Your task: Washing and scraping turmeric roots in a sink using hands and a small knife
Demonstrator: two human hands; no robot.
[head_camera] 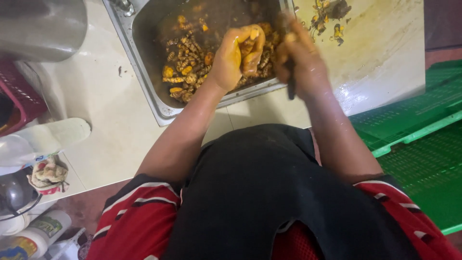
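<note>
Standing over a steel sink (144,72) set into a pale bench (96,120), the person works on a heap of orange-yellow turmeric roots (187,72) lying in murky brown water. The left hand (236,55), stained deep yellow, is curled around one root (248,48) and holds it just above the heap. The right hand (298,60) is blurred; it is closed on a dark, thin tool handle (291,86), probably a knife, with its working end hidden near the held root. A small pile of scraps (329,19) lies on the wet bench beyond the right hand, so some trimming or scraping seems done. Judging by the heap, most roots are yet to be handled: many lie in the sink with dark skin showing. A green plastic crate (414,130) sits well to the right.
</note>
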